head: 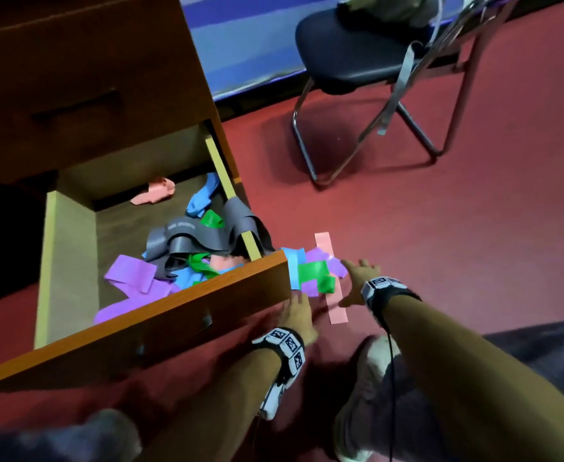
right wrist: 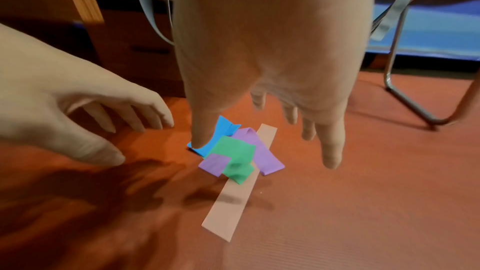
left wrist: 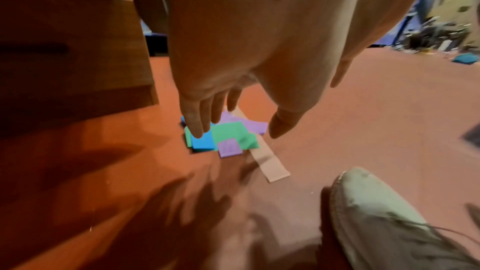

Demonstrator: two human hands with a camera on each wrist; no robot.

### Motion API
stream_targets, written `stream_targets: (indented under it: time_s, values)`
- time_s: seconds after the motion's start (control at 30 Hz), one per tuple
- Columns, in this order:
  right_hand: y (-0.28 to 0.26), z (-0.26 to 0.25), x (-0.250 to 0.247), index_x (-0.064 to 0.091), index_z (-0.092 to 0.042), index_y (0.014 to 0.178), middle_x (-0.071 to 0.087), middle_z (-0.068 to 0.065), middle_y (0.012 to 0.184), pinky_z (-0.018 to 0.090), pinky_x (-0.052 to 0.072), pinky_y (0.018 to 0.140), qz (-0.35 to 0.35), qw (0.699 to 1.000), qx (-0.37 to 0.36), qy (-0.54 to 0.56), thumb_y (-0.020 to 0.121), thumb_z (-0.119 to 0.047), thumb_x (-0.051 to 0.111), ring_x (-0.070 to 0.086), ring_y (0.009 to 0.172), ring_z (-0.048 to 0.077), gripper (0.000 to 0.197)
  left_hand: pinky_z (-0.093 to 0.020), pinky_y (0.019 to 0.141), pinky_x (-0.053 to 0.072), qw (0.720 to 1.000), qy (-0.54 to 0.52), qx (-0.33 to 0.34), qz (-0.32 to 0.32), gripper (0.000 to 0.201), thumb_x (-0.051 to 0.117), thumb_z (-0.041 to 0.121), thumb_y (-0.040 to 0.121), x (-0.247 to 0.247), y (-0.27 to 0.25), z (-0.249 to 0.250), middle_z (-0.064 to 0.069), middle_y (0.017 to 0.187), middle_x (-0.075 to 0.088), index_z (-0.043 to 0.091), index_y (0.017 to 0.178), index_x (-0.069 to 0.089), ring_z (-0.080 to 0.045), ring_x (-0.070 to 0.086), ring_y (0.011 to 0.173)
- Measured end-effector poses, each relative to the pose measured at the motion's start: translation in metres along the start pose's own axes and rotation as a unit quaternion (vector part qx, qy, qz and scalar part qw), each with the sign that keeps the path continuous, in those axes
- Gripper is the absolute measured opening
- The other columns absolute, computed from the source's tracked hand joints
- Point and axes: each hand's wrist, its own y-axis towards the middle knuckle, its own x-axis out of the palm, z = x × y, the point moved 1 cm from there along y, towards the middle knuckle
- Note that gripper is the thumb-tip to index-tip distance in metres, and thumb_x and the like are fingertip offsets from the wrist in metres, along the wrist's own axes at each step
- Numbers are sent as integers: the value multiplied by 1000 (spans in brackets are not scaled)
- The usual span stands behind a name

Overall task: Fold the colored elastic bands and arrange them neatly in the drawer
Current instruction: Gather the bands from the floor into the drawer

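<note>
Red, finely ribbed matting covers the floor [head: 440, 228], and nearest the camera a pale, scuffed shoe [head: 360, 395] rests on it between the person's two forearms, each wrist wrapped in a band of black-and-white markers. Just beyond, the left hand [head: 295, 315] hovers low beside the drawer front with its fingers spread and loosely bent, holding nothing. The right hand [head: 360, 280] reaches further, fingers splayed wide and straight above a small heap of flat bands on the mat; whether the thumb touches the heap cannot be told, and nothing is gripped.

That heap holds five visible pieces: one long pink strip [right wrist: 239, 188] lying flat underneath, one blue band [right wrist: 221, 137], one folded green band [right wrist: 233, 159] with a rumpled corner, and two purple pieces [right wrist: 262, 151], thin and matte like rubber sheet.

Left of the heap stands the open drawer [head: 180, 315], its front a glossy orange-brown wood grain, its side walls pale board. Inside lies a tangled pile: wide grey bands [head: 187, 238] curling in loops, purple bands [head: 133, 278] lying flat, with blue, green and pink ends poking through. One crumpled pink band [head: 155, 193] sits alone at the back, and a blue one [head: 202, 198] lies against the right wall.

Farther off, a chair [head: 357, 58] with a dark padded seat and bent metal-tube legs stands on the mat, a grey strap [head: 397, 88] dangling from it.
</note>
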Motion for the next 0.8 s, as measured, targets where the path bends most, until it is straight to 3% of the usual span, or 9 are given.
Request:
stream_targets:
  time_s: [0.1,0.17,0.27,0.37,0.53,0.6,0.7,0.8]
  values:
    - [47,-9,32,12,-34,157,18,15,161,59,30,114,-11,1000,-10,1,64,-55,86,20,147,45,121,-45,101,45,999,-25,-45,6,72,68,30,93,23,32,-13,-15,147,45,14,151,29,-40,52,129]
    - [65,-20,41,13,-34,158,14,16,163,59,30,115,-13,1000,-16,14,72,-53,81,18,148,46,111,-46,100,46,996,-45,-75,19,70,63,32,96,34,53,-20,-16,151,39,14,153,26,-41,52,130]
    - [91,-26,48,8,-38,158,2,8,167,60,31,115,-5,999,-17,28,84,-39,75,11,150,45,99,-48,117,33,991,-83,-101,25,89,69,34,92,47,86,-28,-20,162,21,9,160,16,-39,35,144]
    - [116,-21,54,1,-44,157,-9,-1,168,65,29,113,1,1000,-12,25,89,-27,71,3,152,42,99,-48,111,38,991,-20,-111,70,106,71,55,86,53,114,-35,-15,164,18,12,161,11,-35,34,143]
    - [146,-15,57,-18,-50,152,-27,-1,164,68,26,110,-17,1000,-24,2,75,-24,80,2,152,41,127,-46,106,43,983,-18,-105,152,130,75,68,74,66,143,-36,-17,168,16,23,162,-9,-36,33,147]
    - [150,-10,63,-20,-49,152,-20,2,165,61,37,103,-19,999,-35,-35,74,-29,81,14,146,41,128,-45,101,46,986,-18,-90,141,129,77,67,71,67,150,-35,-19,169,10,27,164,-4,-37,37,141]
    - [149,-2,77,-23,-47,151,14,3,153,47,48,88,52,995,-50,-73,69,-47,80,35,125,36,132,-41,89,49,990,18,-60,122,123,80,59,72,62,158,-33,-20,164,17,33,163,2,-37,45,125]
    - [150,3,84,-12,-36,157,24,11,138,51,52,91,34,997,-63,2,74,-40,78,50,112,42,122,-40,86,49,994,31,-63,85,115,77,53,78,60,161,-33,-17,149,28,30,163,4,-36,47,122]
